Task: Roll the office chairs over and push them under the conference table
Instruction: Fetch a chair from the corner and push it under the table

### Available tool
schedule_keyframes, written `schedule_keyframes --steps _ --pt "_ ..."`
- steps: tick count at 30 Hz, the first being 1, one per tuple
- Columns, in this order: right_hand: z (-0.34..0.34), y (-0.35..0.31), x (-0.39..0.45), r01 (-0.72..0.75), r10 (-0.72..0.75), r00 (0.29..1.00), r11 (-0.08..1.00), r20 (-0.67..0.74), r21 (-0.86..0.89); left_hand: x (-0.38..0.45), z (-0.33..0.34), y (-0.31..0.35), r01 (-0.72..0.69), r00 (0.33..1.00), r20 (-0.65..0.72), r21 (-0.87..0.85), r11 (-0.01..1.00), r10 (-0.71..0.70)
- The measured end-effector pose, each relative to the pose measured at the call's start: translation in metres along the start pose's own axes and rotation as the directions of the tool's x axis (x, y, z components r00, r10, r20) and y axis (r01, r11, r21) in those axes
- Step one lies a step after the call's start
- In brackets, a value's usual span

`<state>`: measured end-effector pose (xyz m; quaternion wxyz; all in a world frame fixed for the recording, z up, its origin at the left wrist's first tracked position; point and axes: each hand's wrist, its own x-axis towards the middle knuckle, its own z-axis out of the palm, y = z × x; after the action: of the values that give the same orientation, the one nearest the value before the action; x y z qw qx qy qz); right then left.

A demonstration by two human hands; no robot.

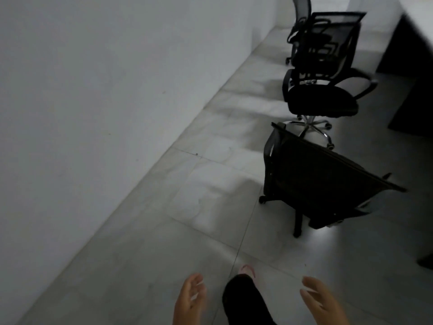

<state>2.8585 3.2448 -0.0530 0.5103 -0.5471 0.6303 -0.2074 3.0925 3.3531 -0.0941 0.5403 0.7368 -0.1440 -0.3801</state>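
Three black mesh office chairs stand in a row along the right. The nearest chair [321, 184] shows its backrest to me, a little ahead and to the right of my hands. Behind it is a second chair [325, 99] with armrests and a chrome star base. A third chair [301, 24] stands at the far end. The conference table [419, 31] has a pale top and a dark side panel at the upper right edge. My left hand [191, 299] and my right hand [321, 301] hang low in the frame, fingers apart, holding nothing, and touching no chair.
A plain white wall [93, 90] runs along the left and meets the grey tiled floor [164, 254]. My dark trouser leg and a pink sandal [246, 289] are between my hands. A strip of open floor lies between the wall and the chairs.
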Motion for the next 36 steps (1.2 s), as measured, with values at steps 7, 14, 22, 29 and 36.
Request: schedule_keyframes --steps 7,14,22,29,36 --pt "-0.010 -0.059 0.129 0.006 -0.005 0.991 1.000 -0.133 0.005 0.123 0.069 0.083 -0.096 0.978 0.190 0.035 0.995 0.088" --pt "-0.049 -0.130 0.213 0.129 -0.287 0.865 0.920 -0.412 -0.370 0.228 0.148 0.185 -0.275 0.901 0.365 0.057 0.960 0.236" --pt "-0.112 -0.122 0.284 -0.408 0.018 0.871 0.580 -0.490 -0.705 0.301 0.270 0.268 -0.851 0.434 0.790 0.201 0.486 0.433" --pt "-0.106 -0.112 0.304 -0.500 -0.204 0.750 0.449 -0.630 -0.741 0.352 0.350 0.277 -0.992 -0.113 0.985 -0.105 -0.065 0.127" --pt "-0.040 -0.141 0.328 -0.492 -0.305 0.652 0.527 -0.694 -0.694 0.440 0.358 0.294 -0.913 -0.352 0.914 -0.290 -0.286 0.200"
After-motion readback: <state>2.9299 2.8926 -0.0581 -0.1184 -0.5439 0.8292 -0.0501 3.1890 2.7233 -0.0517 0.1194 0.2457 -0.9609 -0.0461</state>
